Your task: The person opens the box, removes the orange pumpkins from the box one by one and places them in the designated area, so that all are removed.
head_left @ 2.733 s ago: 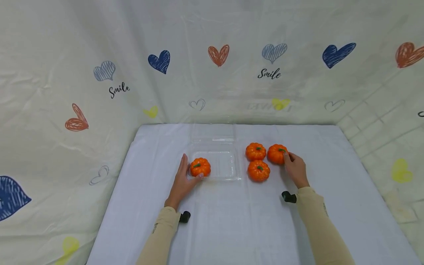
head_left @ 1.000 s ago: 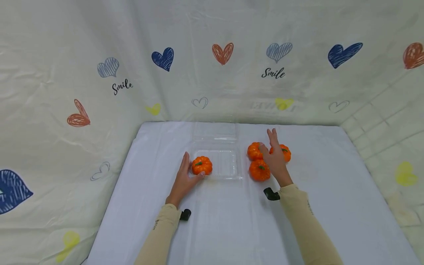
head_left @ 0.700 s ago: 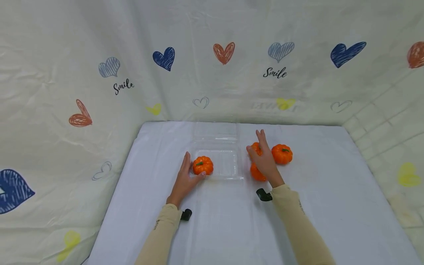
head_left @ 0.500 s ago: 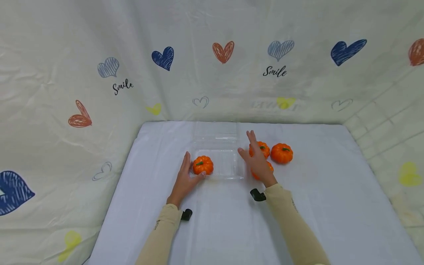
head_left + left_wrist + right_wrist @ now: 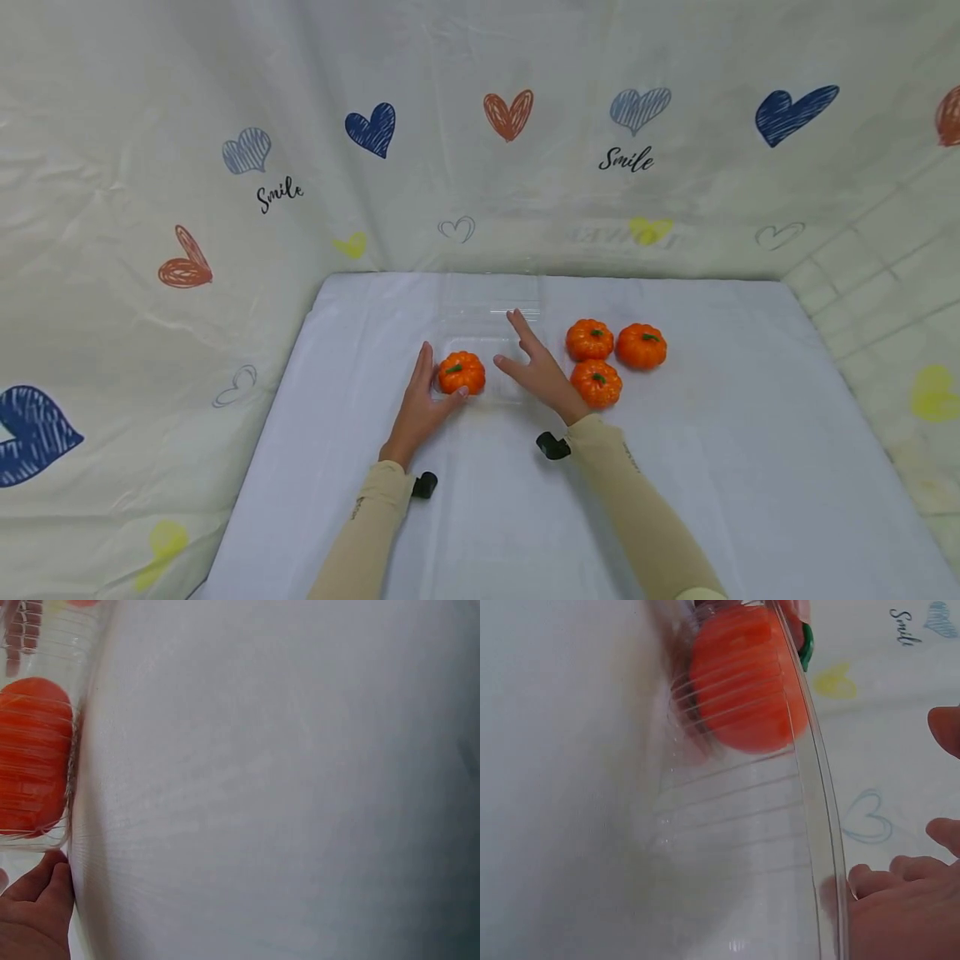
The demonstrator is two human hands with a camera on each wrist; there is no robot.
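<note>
In the head view a small orange pumpkin (image 5: 462, 372) with a green stem sits at the left end of a clear plastic clamshell box (image 5: 491, 343). My left hand (image 5: 420, 408) rests against the box's left end, fingers straight along the side and thumb at the front edge by the pumpkin. Over the right half of the box is my right hand (image 5: 542, 375), fingers spread, holding nothing. The right wrist view shows this hand beside the box's rim (image 5: 829, 802). In the left wrist view, the pumpkin (image 5: 34, 761) shows through the ribbed wall.
Three more pumpkins cluster right of the box: one at the back (image 5: 589, 340), one in front (image 5: 596, 383) and one to the right (image 5: 642, 347). The box's clear lid (image 5: 480, 292) lies folded back toward the heart-printed curtain. A white cloth (image 5: 750, 467) covers the table.
My right hand has let go of the rightmost pumpkin and moved left, past the others, to over the box. My left hand has stayed at the box's left end.
</note>
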